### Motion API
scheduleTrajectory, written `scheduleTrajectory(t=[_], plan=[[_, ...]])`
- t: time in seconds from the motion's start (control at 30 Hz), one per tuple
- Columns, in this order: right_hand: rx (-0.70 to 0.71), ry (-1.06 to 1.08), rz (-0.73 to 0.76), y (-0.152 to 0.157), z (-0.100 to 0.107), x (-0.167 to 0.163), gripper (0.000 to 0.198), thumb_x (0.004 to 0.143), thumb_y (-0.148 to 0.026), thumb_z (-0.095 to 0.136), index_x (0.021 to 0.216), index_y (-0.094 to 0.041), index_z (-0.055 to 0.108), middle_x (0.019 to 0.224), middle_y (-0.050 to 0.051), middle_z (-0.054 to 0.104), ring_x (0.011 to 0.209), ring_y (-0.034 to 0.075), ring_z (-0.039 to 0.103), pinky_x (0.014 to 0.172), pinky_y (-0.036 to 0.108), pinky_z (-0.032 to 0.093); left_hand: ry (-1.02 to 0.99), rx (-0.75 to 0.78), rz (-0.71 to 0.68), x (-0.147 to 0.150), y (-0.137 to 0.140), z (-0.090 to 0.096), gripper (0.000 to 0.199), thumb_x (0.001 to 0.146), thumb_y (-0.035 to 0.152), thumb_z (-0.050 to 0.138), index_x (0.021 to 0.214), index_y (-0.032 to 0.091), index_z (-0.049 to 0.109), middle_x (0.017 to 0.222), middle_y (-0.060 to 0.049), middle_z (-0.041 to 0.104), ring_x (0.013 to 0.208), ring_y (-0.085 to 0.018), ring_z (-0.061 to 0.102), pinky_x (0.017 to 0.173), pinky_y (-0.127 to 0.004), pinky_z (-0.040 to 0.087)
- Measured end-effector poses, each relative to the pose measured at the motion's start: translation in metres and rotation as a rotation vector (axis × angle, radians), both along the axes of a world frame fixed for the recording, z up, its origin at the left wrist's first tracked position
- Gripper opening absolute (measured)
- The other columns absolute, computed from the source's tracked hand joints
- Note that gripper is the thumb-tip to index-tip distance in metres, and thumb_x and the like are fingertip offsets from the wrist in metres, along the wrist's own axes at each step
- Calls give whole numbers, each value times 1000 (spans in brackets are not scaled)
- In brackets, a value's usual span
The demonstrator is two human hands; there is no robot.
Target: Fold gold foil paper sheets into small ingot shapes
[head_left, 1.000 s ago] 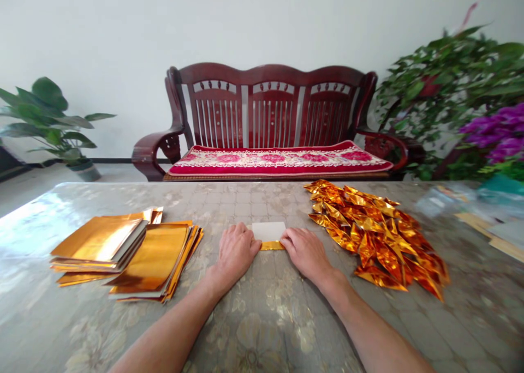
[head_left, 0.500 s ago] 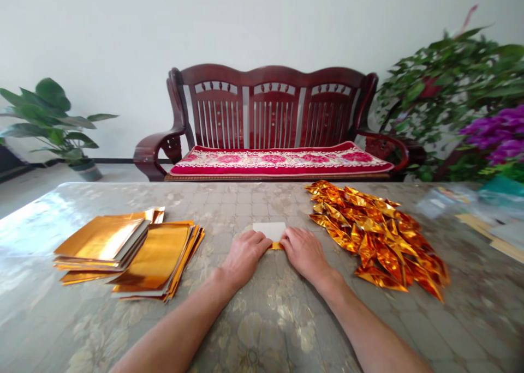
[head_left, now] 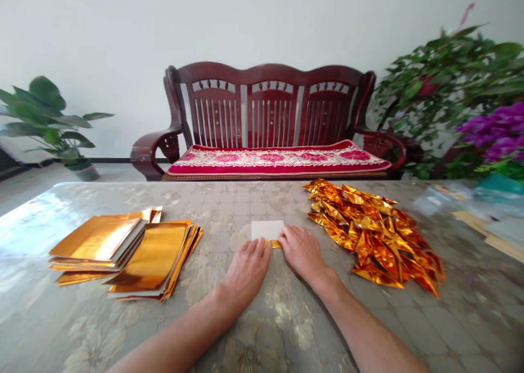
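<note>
A sheet of gold foil paper (head_left: pixel 268 229) lies on the table between my hands, its pale back facing up. Along its near edge runs a narrow folded strip with the gold side showing. My left hand (head_left: pixel 249 264) is at the left end of this strip, fingers close together and pressed on it; its thumb is hidden. At the other end, the fingers of my right hand (head_left: pixel 302 251) are curled and pinch the strip. Over to the left are stacks of flat gold foil sheets (head_left: pixel 149 250). A heap of folded gold foil pieces (head_left: pixel 374 231) spreads out on the right.
A patterned cover lies over the table (head_left: pixel 254 329). Clear plastic bags (head_left: pixel 442 197) and tan strips (head_left: pixel 477 220) are at its far right. Beyond the table stand a wooden bench (head_left: pixel 270 111) with a red cushion, a potted plant (head_left: pixel 53 122) and purple flowers (head_left: pixel 497 130).
My left hand has shifted a little toward me, uncovering more of the sheet's left side. My right hand stays at the strip's right end. The whole view has drifted slightly.
</note>
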State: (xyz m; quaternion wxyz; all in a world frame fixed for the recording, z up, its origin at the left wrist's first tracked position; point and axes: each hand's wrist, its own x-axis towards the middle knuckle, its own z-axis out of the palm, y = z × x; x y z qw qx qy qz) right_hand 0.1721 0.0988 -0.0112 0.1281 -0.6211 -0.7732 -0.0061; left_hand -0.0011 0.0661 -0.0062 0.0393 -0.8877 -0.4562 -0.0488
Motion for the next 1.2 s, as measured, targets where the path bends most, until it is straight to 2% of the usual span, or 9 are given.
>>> scheduleTrajectory(t=[0.17,0.33,0.43,0.53,0.77,0.9,1.0,1.1,1.2], plan=[[65,-24,-78,-4,-2,-6,10,94,-26,54,99,-22,61,104,8,64,101,25,52,84,35,36,1,28,36,3,-2,-9,43,92,8,45,134,12,50,139,-18,55,125,-28,55,101,-41,47],[65,22,-94,-4,-6,-15,38,91,-39,60,124,-21,55,122,11,58,109,28,48,94,41,36,9,42,32,4,-1,-13,42,92,10,46,134,9,50,139,-19,55,126,-29,54,102,-40,46],[54,37,-94,-2,-8,-14,40,91,-37,59,127,-21,53,126,11,56,113,28,46,98,42,35,39,69,46,5,-3,-14,42,92,8,46,133,9,52,140,-20,54,127,-28,54,102,-39,46],[58,32,-100,0,-10,-8,39,92,-33,57,129,-20,53,129,11,54,116,28,44,101,43,34,89,94,99,5,-7,-12,40,91,6,46,130,9,55,136,-20,57,121,-28,58,96,-38,50],[122,7,-75,0,-12,2,37,93,-23,55,129,-19,53,128,11,54,117,28,43,103,42,34,150,125,176,2,-14,-1,28,89,5,49,112,10,63,106,-15,67,93,-25,63,79,-37,51],[160,36,61,-1,-8,6,29,93,-15,54,120,-23,60,125,8,56,115,25,44,100,38,36,128,117,141,-2,-11,0,24,89,6,50,108,10,65,104,-14,67,94,-26,62,80,-38,49],[138,73,218,-5,-3,11,18,95,-16,52,102,-23,67,109,5,62,105,22,48,93,33,39,88,114,134,-7,-4,0,26,90,7,50,112,10,64,109,-15,66,102,-27,60,85,-40,48],[131,116,296,-13,0,12,22,94,-12,51,93,-22,70,94,4,64,96,21,50,86,32,40,33,116,143,-13,6,1,30,92,9,48,118,13,62,121,-15,63,112,-29,55,92,-43,46],[123,137,336,-23,0,5,27,91,-6,50,87,-22,72,86,4,62,89,20,51,79,31,40,-55,82,193,-18,15,3,31,92,13,49,119,19,62,123,-12,62,112,-27,56,93,-43,45]])
